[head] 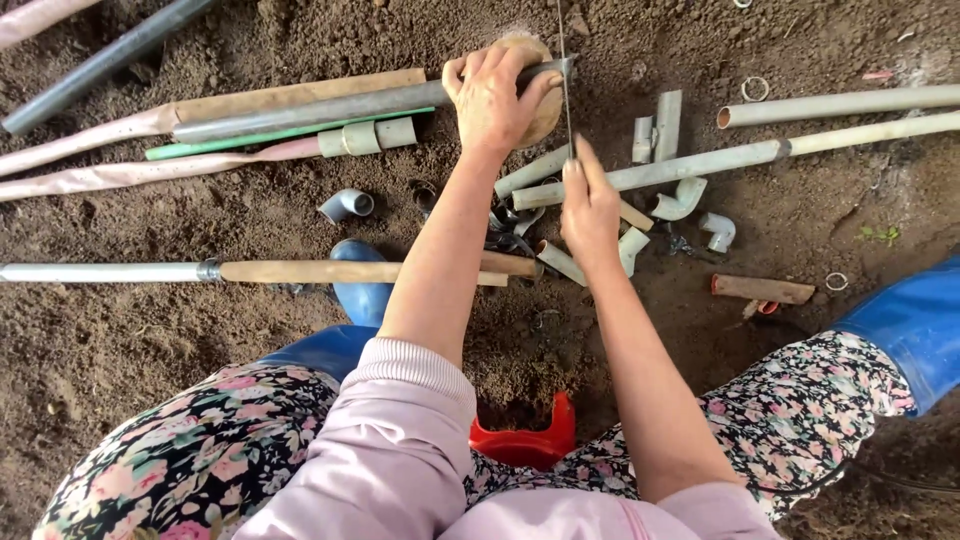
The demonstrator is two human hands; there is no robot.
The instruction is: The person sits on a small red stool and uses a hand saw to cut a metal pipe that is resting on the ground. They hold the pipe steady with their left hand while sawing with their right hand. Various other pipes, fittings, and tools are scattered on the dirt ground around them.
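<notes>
Left hand (492, 98) clamps grey pipe (340, 108) on wood block (545, 95) | right hand (590, 210) grips thin saw blade (564, 70) | surface – bare brown soil (120, 340)

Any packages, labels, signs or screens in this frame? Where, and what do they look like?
None in view: only bare soil strewn with grey pipes and elbow fittings.
The left hand presses a grey pipe onto a round wooden block; the right hand grips a thin saw blade.

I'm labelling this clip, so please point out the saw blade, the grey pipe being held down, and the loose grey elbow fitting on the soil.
saw blade (564, 70), head view, on the thin blade's middle.
grey pipe (320, 108), head view, mid-length of its barrel.
elbow fitting (347, 205), head view, on its curved body.
</notes>
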